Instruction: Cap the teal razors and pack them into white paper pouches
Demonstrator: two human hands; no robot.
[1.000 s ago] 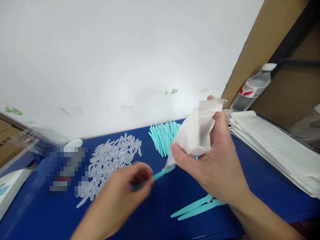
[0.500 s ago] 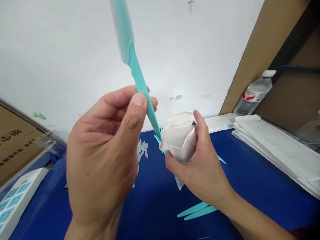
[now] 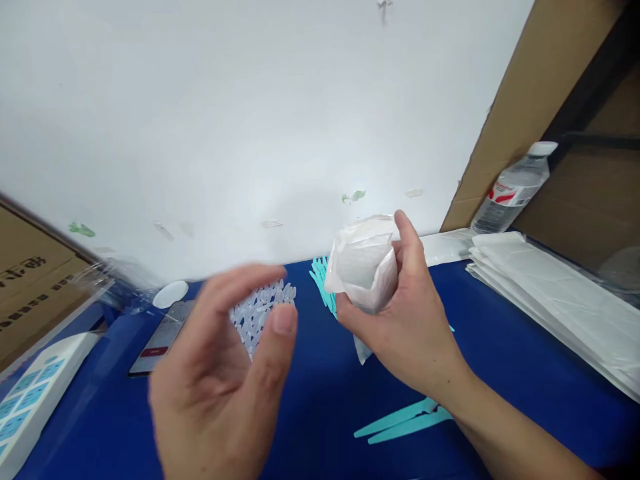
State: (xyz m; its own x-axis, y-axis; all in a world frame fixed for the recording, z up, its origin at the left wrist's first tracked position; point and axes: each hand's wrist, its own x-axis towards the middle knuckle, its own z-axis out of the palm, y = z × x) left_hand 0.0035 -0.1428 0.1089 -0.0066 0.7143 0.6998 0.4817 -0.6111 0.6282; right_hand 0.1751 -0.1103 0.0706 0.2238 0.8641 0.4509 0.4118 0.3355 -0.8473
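- Above the blue table (image 3: 315,413), your right hand (image 3: 413,327) curls around, gripping an open white bag (image 3: 363,263).
- Beside it, your left hand (image 3: 220,400) curves half open, empty.
- On the table, two turquoise sticks (image 3: 407,427).

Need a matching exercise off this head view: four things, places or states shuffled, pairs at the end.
Things
1. white pouch
2. left hand
3. two turquoise pieces
4. clear bottle

Places or states
A. lying on the blue table, lower in view than the pouch
B. at the far right, by the cardboard
C. mouth open, in the right hand
D. thumb and fingers apart, holding nothing

Pairs: 1-C, 2-D, 3-A, 4-B
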